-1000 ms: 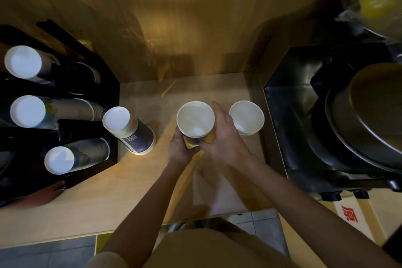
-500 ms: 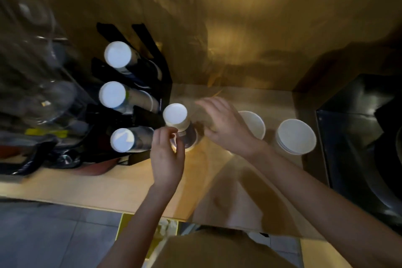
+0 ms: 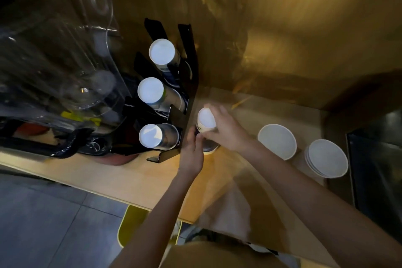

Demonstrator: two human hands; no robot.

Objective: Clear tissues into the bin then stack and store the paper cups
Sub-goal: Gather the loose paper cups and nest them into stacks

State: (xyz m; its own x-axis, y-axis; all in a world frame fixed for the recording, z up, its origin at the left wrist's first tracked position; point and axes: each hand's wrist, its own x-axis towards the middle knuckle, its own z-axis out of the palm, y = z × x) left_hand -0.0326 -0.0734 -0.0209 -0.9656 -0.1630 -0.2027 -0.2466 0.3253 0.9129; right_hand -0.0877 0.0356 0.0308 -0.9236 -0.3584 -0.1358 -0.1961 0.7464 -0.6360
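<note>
An upside-down stack of paper cups point(image 3: 206, 121) stands on the wooden counter point(image 3: 141, 177) beside the black cup rack point(image 3: 187, 85). My right hand point(image 3: 228, 131) wraps the stack from the right near its top. My left hand point(image 3: 192, 154) holds it low on the near side. To the right stand an open white paper cup point(image 3: 277, 141) and a small stack of open white cups point(image 3: 326, 158). The rack holds three rows of stacked cups point(image 3: 162, 54), bottoms facing me.
A clear plastic cover point(image 3: 61, 54) and dark equipment fill the left. A black appliance point(image 3: 378, 172) borders the counter at the right. A golden wall rises behind. A yellow bin edge point(image 3: 128, 226) shows below the counter, above a grey tiled floor.
My view swung left. Both hands left the open cup they held a second ago and closed on the upside-down stack beside the rack.
</note>
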